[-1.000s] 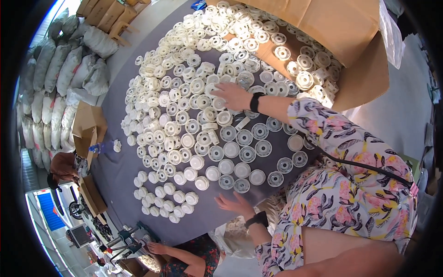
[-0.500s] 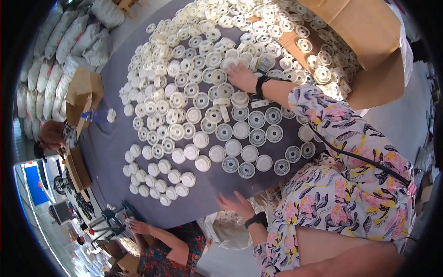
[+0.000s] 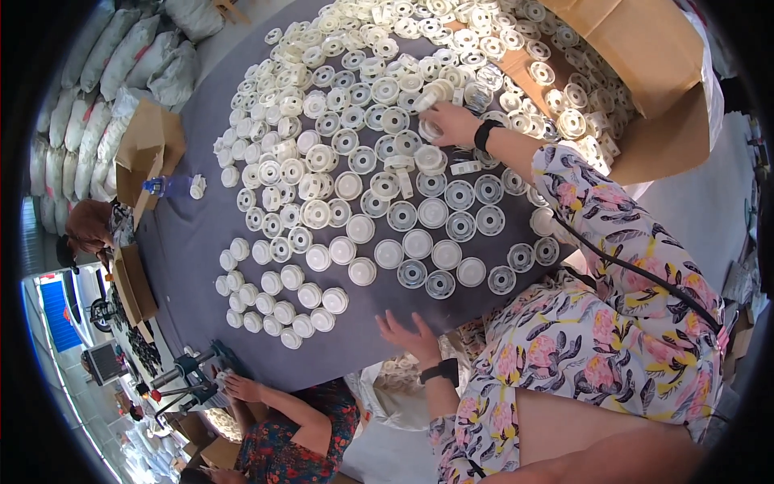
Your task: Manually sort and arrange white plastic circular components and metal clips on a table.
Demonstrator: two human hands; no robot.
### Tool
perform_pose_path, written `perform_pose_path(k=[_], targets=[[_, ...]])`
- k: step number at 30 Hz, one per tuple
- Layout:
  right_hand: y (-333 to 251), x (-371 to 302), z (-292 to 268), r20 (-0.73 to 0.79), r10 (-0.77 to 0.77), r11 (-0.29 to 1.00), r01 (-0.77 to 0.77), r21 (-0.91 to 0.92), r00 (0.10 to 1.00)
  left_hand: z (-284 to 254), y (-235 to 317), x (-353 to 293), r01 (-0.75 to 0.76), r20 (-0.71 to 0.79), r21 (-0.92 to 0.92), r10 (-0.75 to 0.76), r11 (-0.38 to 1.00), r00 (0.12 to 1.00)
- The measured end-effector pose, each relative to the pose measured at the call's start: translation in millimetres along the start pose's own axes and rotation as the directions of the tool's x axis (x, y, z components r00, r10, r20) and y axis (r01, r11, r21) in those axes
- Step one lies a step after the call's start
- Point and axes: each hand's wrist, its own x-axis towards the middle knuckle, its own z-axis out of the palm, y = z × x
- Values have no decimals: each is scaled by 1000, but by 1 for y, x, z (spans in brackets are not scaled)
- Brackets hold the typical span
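Note:
My right hand (image 3: pixel 453 125), with a black wristband, is among crowded white plastic parts on the grey-covered table. Its fingers are closed round a white round plastic cap (image 3: pixel 429 130). More ring-shaped white parts (image 3: pixel 394 120) lie flat or stacked about it. A short white block (image 3: pixel 465 168) sits just below this hand. My left hand (image 3: pixel 413 340) hovers at the table's near edge, fingers spread and holding nothing. The closest parts to it are translucent rings (image 3: pixel 440 284) and domed white caps (image 3: pixel 362 272).
An open cardboard box (image 3: pixel 665 141) spills rings at the upper right. A white sack (image 3: pixel 395 395) stands below the table edge. At lower left a co-worker's hand (image 3: pixel 242 389) touches a bench-top press (image 3: pixel 189 375). A bottle (image 3: pixel 165 186) stands at the far left.
My right hand has moved right and slightly up, and its fingers are now round a cap. My left hand has risen slightly. The whole view has shifted a little.

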Motion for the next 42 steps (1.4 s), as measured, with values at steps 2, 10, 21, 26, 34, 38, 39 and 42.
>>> perform_pose_path(k=[2,10,21,26,34,38,39,42], targets=[[-22,1,-12,-90,184,934,-145,326,979,-6,-1,0,10,-23,-38,-11,999,1000],[-120,-97,-23,594,4,429,-537,726,805,28,77,51,-103,134,-614,232,782,963],[-122,-137,-18,569,344,-162,-549,820,747,55,156,105,-491,79,-182,510,852,856],[-130,-159,8,678,120,-329,-615,717,725,61,121,74,-310,252,-595,538,742,804],[-132,-164,23,688,215,-112,-682,723,694,44,29,59,-146,-32,-233,142,962,989],[-126,-150,19,587,308,-59,-601,797,748,53,11,70,-265,136,97,251,959,958],[-118,-143,17,585,318,-89,-591,802,746,54,12,71,-272,137,87,259,958,956],[-93,-111,25,113,439,445,-325,834,891,46,14,64,-192,162,132,170,973,972]])
